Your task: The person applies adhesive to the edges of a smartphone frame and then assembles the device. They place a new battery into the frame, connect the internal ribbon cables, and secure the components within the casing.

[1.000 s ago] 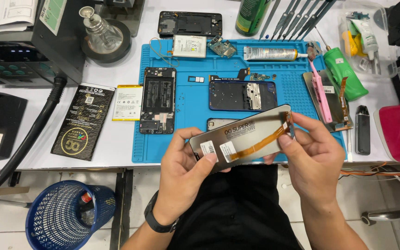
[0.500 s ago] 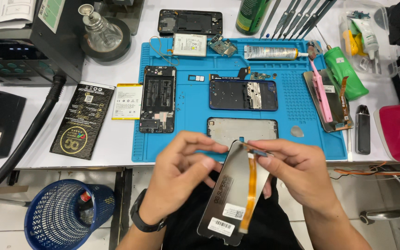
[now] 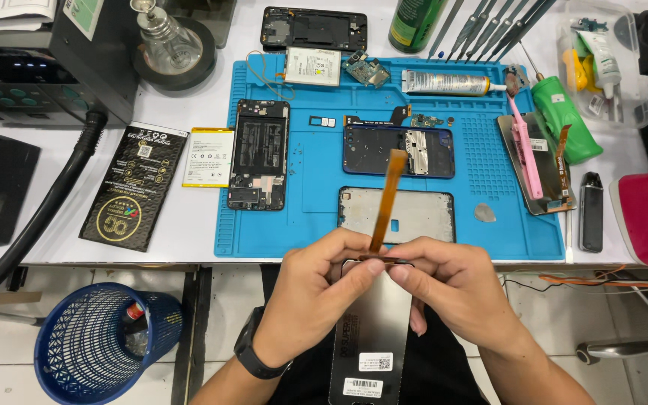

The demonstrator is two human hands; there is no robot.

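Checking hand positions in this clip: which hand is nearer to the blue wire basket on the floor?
Left. The left hand is just right of and above the blue wire basket; the right hand sits farther right, beyond the phone screen panel.

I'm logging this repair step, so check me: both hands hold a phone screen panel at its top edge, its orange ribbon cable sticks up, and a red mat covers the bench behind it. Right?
Not quite. The mat is blue, not red, as the head view shows. The rest stands: the left hand and right hand hold the screen panel at its top edge, and its orange ribbon cable sticks up.
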